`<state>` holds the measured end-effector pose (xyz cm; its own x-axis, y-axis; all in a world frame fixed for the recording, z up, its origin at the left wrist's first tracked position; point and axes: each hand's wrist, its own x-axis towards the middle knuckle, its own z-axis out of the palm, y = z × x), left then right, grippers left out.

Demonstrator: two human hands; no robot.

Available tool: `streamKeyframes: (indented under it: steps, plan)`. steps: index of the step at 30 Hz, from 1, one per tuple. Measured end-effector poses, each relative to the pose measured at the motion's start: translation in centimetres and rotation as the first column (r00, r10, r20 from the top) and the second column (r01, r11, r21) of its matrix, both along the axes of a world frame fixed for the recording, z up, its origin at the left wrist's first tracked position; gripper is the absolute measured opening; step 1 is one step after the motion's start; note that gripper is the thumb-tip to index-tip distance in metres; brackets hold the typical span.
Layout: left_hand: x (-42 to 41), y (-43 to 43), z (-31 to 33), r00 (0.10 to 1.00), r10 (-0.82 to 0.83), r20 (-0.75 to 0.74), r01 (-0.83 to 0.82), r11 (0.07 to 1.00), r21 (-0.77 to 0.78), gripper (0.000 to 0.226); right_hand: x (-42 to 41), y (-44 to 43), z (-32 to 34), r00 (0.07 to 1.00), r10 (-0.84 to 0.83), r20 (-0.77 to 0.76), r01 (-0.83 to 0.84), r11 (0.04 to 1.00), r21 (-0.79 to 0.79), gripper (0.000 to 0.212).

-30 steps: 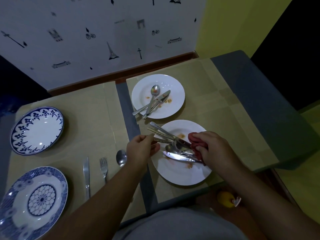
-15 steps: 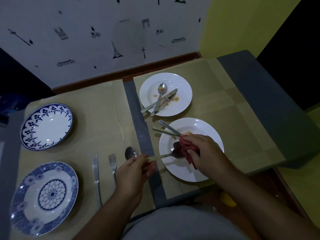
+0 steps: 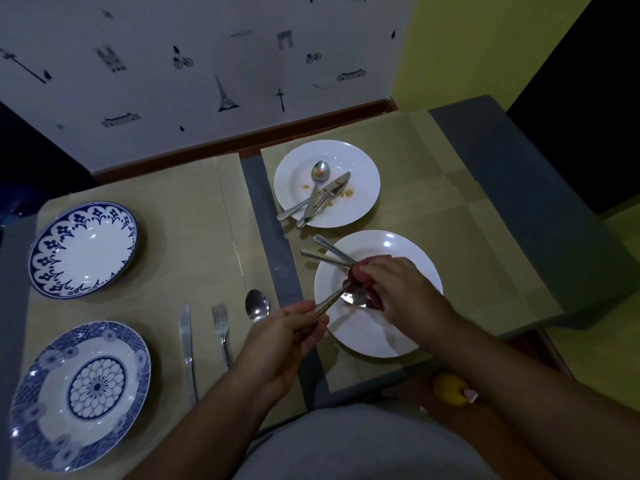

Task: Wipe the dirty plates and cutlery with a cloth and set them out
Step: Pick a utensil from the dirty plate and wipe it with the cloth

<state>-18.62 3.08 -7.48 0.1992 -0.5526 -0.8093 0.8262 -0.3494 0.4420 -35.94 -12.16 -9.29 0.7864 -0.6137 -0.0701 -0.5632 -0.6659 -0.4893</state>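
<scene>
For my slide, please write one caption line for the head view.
Left hand holds a metal spoon by its handle; right hand presses a red cloth on its bowl over a white plate.

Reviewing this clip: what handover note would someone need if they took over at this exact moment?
Left hand: pinches the handle of the held spoon over the near white plate.
Right hand: grips the red cloth against that spoon's bowl.
Done: table knife, fork and laid spoon lie on the left mat, by the near blue plate and far blue plate.
Left: finish this spoon, then the two pieces on the near white plate. The far white plate holds stained cutlery. Wipe both white plates.
</scene>
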Motion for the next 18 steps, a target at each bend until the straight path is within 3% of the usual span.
streamKeyframes:
  steps: [5,12,18]
  plan:
    - [0.5,0.0,0.0,0.976,-0.218,0.021,0.218,0.976,-0.007,0.031,-0.5,0.9,-0.4,0.988,0.152,-0.028,-0.153,0.988,-0.024,0.05]
    - [0.7,-0.2,0.7,0.883,-0.47,0.015,0.47,0.88,-0.071,0.041,0.0,-2.0,-0.5,0.998,0.042,-0.038,-0.045,0.996,-0.071,0.047]
    - [0.1,-1.7,0.2,0.858,-0.508,0.074,0.501,0.86,0.095,0.032,-0.2,-1.1,-0.5,0.999,0.025,0.045,-0.023,0.999,-0.039,0.048]
